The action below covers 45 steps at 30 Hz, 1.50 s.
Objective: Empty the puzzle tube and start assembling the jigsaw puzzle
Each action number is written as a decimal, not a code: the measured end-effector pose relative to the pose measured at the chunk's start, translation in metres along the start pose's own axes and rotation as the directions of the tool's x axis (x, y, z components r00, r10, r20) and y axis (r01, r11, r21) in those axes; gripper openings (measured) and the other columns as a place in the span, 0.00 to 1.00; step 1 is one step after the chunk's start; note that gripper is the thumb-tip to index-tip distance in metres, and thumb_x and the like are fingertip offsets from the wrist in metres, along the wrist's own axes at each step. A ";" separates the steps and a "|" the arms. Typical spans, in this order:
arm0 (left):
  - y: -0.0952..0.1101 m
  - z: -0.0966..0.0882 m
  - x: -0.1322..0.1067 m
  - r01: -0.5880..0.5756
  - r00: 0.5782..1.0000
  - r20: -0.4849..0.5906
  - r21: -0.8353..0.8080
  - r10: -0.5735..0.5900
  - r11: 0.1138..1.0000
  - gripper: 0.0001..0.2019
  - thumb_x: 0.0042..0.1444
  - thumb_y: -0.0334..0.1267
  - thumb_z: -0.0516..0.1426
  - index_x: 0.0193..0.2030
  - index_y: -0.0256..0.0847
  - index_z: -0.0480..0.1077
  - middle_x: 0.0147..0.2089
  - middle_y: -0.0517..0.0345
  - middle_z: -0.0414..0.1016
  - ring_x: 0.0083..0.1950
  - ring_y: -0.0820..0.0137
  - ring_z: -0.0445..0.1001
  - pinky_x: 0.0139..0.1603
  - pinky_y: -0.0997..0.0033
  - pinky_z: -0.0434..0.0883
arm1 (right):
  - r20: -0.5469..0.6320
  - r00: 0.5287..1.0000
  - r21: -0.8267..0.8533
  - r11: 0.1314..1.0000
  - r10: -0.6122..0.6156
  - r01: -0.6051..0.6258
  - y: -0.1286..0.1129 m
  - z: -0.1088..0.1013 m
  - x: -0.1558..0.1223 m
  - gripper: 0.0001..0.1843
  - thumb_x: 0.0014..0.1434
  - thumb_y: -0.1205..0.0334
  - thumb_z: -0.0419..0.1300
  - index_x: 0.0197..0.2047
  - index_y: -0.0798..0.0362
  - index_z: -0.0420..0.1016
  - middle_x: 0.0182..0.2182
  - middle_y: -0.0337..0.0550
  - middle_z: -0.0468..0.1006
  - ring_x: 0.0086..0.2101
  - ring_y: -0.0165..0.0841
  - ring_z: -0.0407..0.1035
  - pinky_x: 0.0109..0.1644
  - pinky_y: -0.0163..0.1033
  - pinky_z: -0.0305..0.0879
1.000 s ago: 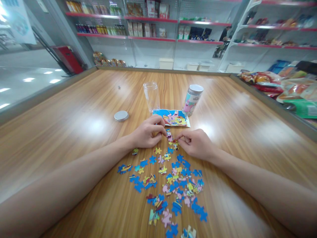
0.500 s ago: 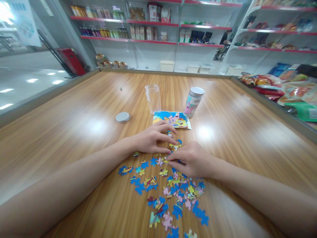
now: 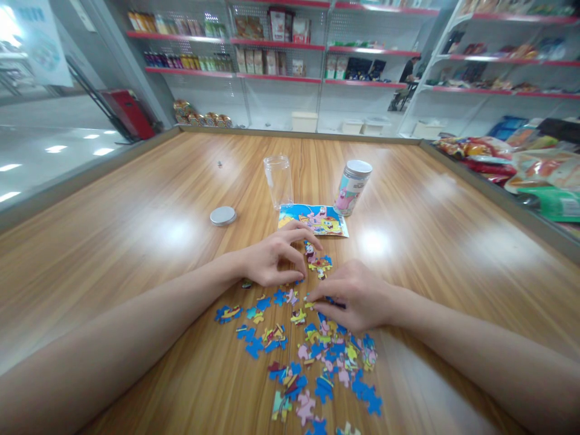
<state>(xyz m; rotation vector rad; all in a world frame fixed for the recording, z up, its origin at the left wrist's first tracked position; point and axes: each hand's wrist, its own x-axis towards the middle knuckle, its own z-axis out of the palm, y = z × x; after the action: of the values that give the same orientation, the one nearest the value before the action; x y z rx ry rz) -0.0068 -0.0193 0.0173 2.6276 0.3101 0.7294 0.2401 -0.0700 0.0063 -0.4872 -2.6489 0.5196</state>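
My left hand (image 3: pixel 274 257) rests low over the wood table, index finger and thumb pinched at a small blue puzzle piece (image 3: pixel 298 282) that they mostly cover. Facing it, my right hand (image 3: pixel 353 296) has its thumb and index fingertip closed around a yellow puzzle piece (image 3: pixel 309 304). Between and beyond the hands lies a cluster of joined pieces (image 3: pixel 320 263) with a pink figure. Loose puzzle pieces (image 3: pixel 324 386), blue, pink and yellow, are scattered nearer to me; some are hidden under my right hand. A cartoon picture card (image 3: pixel 333 225) lies just past my left fingers.
Behind the card stand a clear open jar (image 3: pixel 280 181) and a lidded printed can (image 3: pixel 353 187). A silver lid (image 3: pixel 223 215) lies to the left. Snack bags (image 3: pixel 489 158) are piled off the table's right edge. Stocked shelves (image 3: pixel 278 43) line the back; a person (image 3: pixel 406 75) is far off.
My left thumb and index have drawn back left and closed together at a blue piece, uncovering the joined cluster. My right fingertips have shifted slightly toward me, beside the yellow piece.
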 end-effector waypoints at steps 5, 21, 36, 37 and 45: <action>-0.006 0.007 0.001 -0.001 0.994 -0.110 0.052 0.007 0.999 0.06 0.59 0.34 0.63 0.43 0.42 0.79 0.53 0.49 0.78 0.59 0.59 0.71 0.64 0.49 0.68 | 0.046 0.998 -0.019 0.999 0.038 -0.037 0.001 -0.004 -0.001 0.12 0.62 0.62 0.58 0.45 0.50 0.82 0.27 0.39 0.80 0.26 0.28 0.72 0.31 0.34 0.59; -0.012 0.013 -0.001 -0.027 0.998 -0.057 0.102 0.033 0.994 0.11 0.60 0.29 0.60 0.49 0.40 0.78 0.51 0.49 0.81 0.62 0.58 0.71 0.63 0.48 0.71 | -0.031 0.952 -0.159 0.938 0.306 -0.307 -0.002 -0.003 0.005 0.16 0.62 0.47 0.64 0.39 0.53 0.78 0.20 0.35 0.71 0.23 0.28 0.67 0.30 0.34 0.51; -0.012 0.015 0.000 -0.018 0.994 -0.110 0.075 0.026 0.997 0.11 0.60 0.26 0.59 0.45 0.41 0.79 0.48 0.50 0.83 0.60 0.60 0.73 0.63 0.49 0.72 | -0.096 0.954 -0.125 0.947 0.285 -0.295 -0.001 -0.005 0.004 0.12 0.62 0.53 0.62 0.44 0.51 0.80 0.18 0.32 0.68 0.20 0.26 0.63 0.29 0.35 0.51; -0.012 0.015 0.000 -0.017 0.993 -0.113 0.075 0.026 0.997 0.11 0.60 0.26 0.59 0.46 0.41 0.79 0.48 0.50 0.83 0.60 0.60 0.73 0.63 0.49 0.72 | -0.094 0.952 -0.123 0.945 0.292 -0.302 -0.001 -0.005 0.004 0.12 0.62 0.53 0.62 0.43 0.51 0.80 0.18 0.32 0.68 0.20 0.26 0.63 0.29 0.35 0.50; -0.013 0.014 0.000 -0.035 0.994 -0.101 0.087 0.044 0.996 0.11 0.60 0.25 0.58 0.45 0.40 0.79 0.49 0.50 0.83 0.60 0.60 0.73 0.62 0.50 0.72 | -0.045 0.935 -0.142 0.925 0.351 -0.354 -0.004 -0.006 0.007 0.12 0.62 0.55 0.62 0.44 0.52 0.77 0.19 0.33 0.70 0.22 0.28 0.65 0.30 0.35 0.51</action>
<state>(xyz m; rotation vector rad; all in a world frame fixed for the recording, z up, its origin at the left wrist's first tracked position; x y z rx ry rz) -0.0005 -0.0123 0.0010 2.6882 0.3265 0.8852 0.2359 -0.0689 0.0149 -1.0223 -2.6020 0.4176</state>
